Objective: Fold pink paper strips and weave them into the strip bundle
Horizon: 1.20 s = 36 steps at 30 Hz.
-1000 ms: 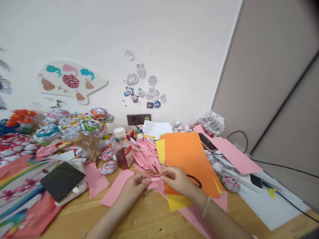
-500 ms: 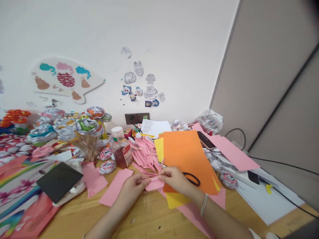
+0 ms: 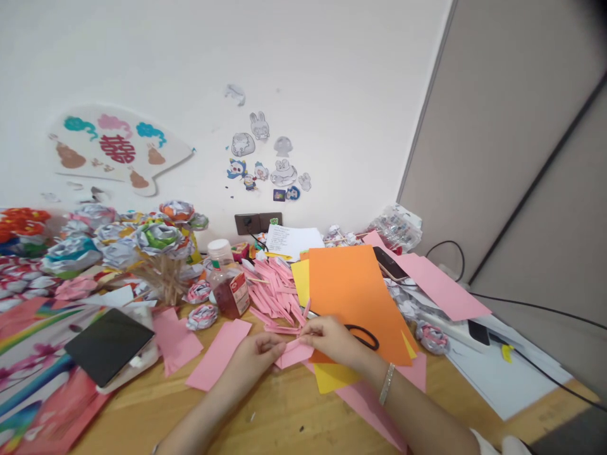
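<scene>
Between my hands is a small piece of pink paper (image 3: 293,355), its upper edge pinched at both ends. My left hand (image 3: 262,355) grips the left end between thumb and fingers. At the other end, my right hand (image 3: 329,338) is closed on the paper, fingertips bent over the edge. Just beyond them lies a heap of narrow folded pink paper strips (image 3: 275,291). Black-handled scissors (image 3: 364,337) rest on an orange sheet (image 3: 348,284) beside my right hand, partly hidden by it. A pink paper rectangle (image 3: 215,354) lies left of my left hand.
A jar of reddish liquid (image 3: 231,294) stands behind the left hand, near crumpled paper flowers (image 3: 161,243). A dark tablet-like device (image 3: 110,346) lies at left. White sheets (image 3: 497,373), a phone (image 3: 389,264) and black cables (image 3: 540,308) occupy the right side.
The view has shifted slightly, so the scene sits a little further left. Both hands keep hold of the pink paper, and its lower flap shows slightly more tilted.
</scene>
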Each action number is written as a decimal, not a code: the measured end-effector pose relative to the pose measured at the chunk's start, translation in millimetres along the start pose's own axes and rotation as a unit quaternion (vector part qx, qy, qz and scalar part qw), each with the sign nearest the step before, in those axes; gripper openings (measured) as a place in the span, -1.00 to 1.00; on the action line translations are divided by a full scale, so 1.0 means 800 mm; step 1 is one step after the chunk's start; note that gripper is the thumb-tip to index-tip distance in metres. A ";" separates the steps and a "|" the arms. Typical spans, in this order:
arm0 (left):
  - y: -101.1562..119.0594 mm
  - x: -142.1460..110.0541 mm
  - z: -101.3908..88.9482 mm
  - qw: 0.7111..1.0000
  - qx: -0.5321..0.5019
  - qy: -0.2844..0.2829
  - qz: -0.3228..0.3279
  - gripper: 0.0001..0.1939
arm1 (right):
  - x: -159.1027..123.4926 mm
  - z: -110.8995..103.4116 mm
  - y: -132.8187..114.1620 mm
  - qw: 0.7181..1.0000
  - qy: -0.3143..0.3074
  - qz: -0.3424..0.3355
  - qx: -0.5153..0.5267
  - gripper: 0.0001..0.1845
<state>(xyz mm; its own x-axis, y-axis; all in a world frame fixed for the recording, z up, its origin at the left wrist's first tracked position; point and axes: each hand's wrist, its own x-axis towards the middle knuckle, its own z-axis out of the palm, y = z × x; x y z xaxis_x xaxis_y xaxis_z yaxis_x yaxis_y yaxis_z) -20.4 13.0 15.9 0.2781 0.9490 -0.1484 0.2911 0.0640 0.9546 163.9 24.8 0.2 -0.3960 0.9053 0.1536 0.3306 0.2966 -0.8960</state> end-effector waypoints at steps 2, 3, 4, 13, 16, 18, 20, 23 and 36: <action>0.001 0.000 0.000 1.000 0.010 0.007 0.009 -0.73 | 0.000 0.000 0.001 1.000 0.001 -0.001 0.001 -0.81; 0.000 0.000 -0.001 1.000 0.014 0.009 0.011 -0.73 | 0.000 0.000 0.002 1.000 0.003 -0.001 0.001 -0.81; 0.000 0.000 -0.001 1.000 0.016 0.010 0.010 -0.73 | 0.000 0.000 0.002 1.000 0.004 0.000 0.001 -0.81; -0.009 0.005 -0.007 1.000 0.012 -0.002 0.018 -0.76 | 0.000 0.000 0.002 1.000 0.014 0.000 0.008 -0.80; -0.008 0.005 -0.009 1.000 0.008 -0.023 0.007 -0.75 | 0.001 -0.001 0.003 1.000 0.030 0.002 -0.003 -0.84; -0.008 0.006 -0.010 1.000 -0.001 -0.029 -0.003 -0.74 | 0.003 -0.001 0.003 0.999 0.036 -0.003 -0.008 -0.86; -0.012 0.008 -0.011 1.000 -0.008 -0.026 -0.008 -0.73 | 0.004 0.000 0.004 0.999 0.031 -0.003 -0.007 -0.86; -0.021 0.012 -0.009 1.000 -0.003 -0.018 -0.018 -0.70 | 0.004 0.005 0.007 1.000 0.018 0.006 -0.021 -0.88; -0.025 0.011 0.000 0.999 -0.025 -0.047 -0.013 -0.69 | 0.000 0.011 -0.002 0.999 -0.017 -0.005 -0.035 -0.79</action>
<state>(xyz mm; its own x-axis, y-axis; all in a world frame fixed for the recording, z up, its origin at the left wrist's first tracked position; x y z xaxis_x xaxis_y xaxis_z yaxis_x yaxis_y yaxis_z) -23.7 19.7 -4.4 0.3553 0.9141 -0.1954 0.2547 0.1064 0.9611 155.9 22.0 -2.3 -0.4278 0.8918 0.1475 0.3856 0.3277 -0.8625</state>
